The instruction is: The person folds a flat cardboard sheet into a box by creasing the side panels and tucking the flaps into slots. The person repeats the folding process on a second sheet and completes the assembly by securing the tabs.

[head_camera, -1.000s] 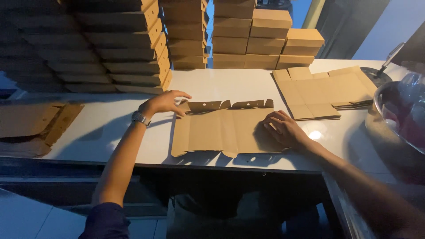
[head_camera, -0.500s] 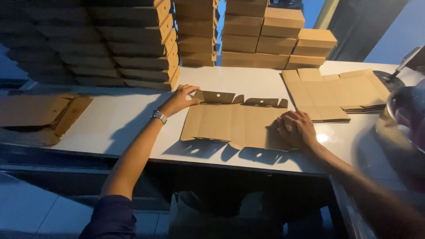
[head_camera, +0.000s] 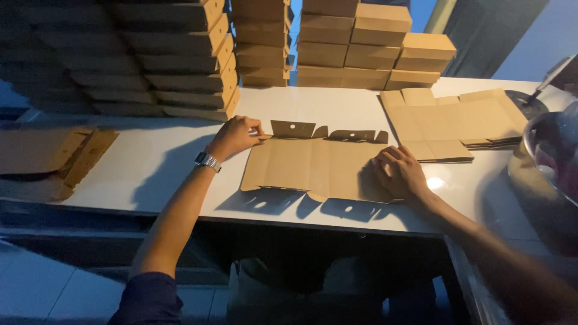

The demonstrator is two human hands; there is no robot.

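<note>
A flat cardboard box blank (head_camera: 316, 168) lies unfolded on the white table (head_camera: 150, 162), its near edge jutting a little past the table's front rim. The work looks to be at its opening step: raising the flaps along the far edge of the blank, none of the walls yet standing.

The left hand (head_camera: 236, 136) sits at the far left corner of the blank, fingers curled shut and pinching the corner tab there. The right hand (head_camera: 400, 173) lies open and flat, palm down, pressing the right end of the blank against the table. On the far edge of the blank, two small flaps with punched holes (head_camera: 293, 129) already tilt upward.

The next move, judging from this, calls for the left hand to fold its tab up along the crease while the right hand keeps the sheet pinned so it does not slide toward the table's rim.

Beyond the blank, finished boxes (head_camera: 361, 42) stand in stacks at the back of the table, and a taller, darker stack (head_camera: 162, 60) stands behind and left of it. To the right of the blank lies a pile of more flat blanks (head_camera: 451, 123). Far left of the blank, other flattened cardboard (head_camera: 54, 156) lies in shadow.

The light is dim and blue, so creases on the blank are hard to trace. The left fingertips are hidden behind the knuckles. A round metal vessel (head_camera: 542, 174) right of the blank is cut off by the picture edge, and what it holds cannot be made out.
</note>
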